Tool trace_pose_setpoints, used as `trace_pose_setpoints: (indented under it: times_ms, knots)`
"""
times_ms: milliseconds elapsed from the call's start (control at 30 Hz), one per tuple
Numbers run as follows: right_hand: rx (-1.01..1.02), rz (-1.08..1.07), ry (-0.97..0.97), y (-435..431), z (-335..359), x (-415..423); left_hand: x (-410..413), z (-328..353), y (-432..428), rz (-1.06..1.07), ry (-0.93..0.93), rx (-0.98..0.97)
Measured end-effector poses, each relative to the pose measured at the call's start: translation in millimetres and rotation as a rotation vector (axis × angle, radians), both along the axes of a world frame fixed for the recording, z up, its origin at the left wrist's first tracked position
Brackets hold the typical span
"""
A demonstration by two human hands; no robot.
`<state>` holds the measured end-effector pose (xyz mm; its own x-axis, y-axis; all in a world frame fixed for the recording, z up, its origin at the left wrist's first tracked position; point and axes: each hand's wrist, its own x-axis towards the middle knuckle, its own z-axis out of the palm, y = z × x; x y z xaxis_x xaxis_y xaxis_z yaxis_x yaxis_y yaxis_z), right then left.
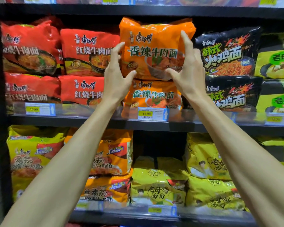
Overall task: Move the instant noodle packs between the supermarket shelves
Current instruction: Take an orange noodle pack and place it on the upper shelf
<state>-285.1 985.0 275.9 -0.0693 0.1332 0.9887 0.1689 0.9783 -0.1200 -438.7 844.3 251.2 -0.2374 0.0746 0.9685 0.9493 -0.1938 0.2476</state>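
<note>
An orange instant noodle pack (pixel 154 46) sits on top of a second, identical orange pack (pixel 154 95) on the middle shelf (pixel 88 122). My left hand (pixel 116 76) grips the upper pack's left edge, fingers curled round the side and thumb on the lower front. My right hand (pixel 188 71) holds its right side, fingers stretched up the front and thumb at the bottom edge. Both arms reach up from below.
Red noodle packs (pixel 88 51) are stacked left of the orange ones, black packs (pixel 228 53) right, yellow ones (pixel 275 63) far right. The shelf below holds yellow and orange packs, with a dark gap (pixel 159 145) above a low yellow pack (pixel 157 185). Price tags line the shelf edges.
</note>
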Motion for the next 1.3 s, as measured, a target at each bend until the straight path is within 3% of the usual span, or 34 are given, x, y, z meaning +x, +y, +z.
trace_pose_setpoints:
  times_ms: [833,1300]
  knots:
    - [-0.026,-0.006,-0.103,18.1,1.6,-4.9,-13.1,4.1,5.3,0.027,-0.004,-0.056]
    - [0.002,-0.015,-0.032,8.6,0.6,3.2,-9.0,0.1,-9.3,0.082,0.038,-0.064]
